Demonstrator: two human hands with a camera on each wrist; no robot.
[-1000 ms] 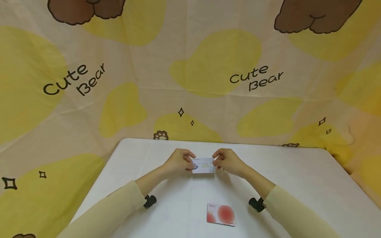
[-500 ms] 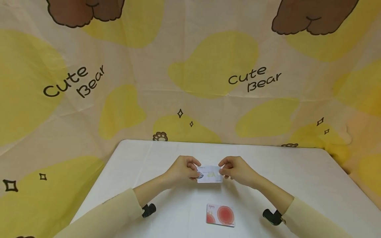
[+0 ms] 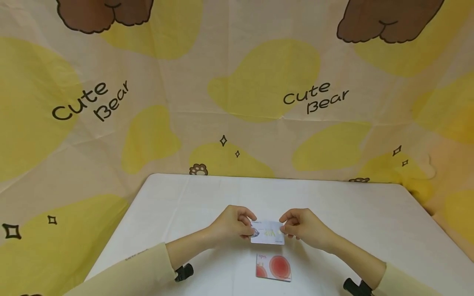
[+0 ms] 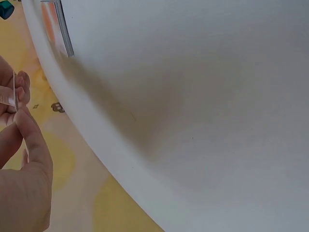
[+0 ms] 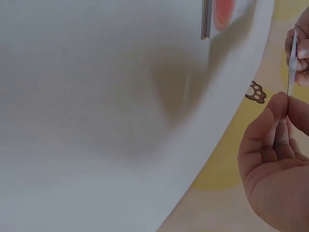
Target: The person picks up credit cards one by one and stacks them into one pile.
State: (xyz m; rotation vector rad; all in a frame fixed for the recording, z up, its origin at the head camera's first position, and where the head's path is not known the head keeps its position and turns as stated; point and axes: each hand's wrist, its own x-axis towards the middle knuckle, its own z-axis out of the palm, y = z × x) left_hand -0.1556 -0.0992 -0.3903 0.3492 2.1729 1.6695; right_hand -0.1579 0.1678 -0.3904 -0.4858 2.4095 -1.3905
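A white card with gold "VIP" lettering [image 3: 268,234] is held between both hands above the table, its printing upside down in the head view. My left hand [image 3: 234,224] pinches the card's left edge between thumb and fingers. At the right edge, my right hand [image 3: 309,228] pinches it the same way. Edge-on, the card [image 5: 292,65] looks like a thin strip in the right wrist view. Just nearer to me, apart from it, lies a stack of cards [image 3: 273,267], the top one white with red circles. Several layered edges of the stack [image 4: 64,29] show in the left wrist view.
The white table [image 3: 192,197] reaches back to a yellow and cream curtain [image 3: 259,82] printed with "Cute Bear". Black wrist cameras sit under both forearms, the left camera [image 3: 184,272] and the right camera [image 3: 357,286]. A dark green object [image 4: 6,9] shows in the left wrist view's corner.
Both hands have brought the VIP card toward me and slightly right, closer to the stack. They keep their pinch on it. The stack has stayed in place.
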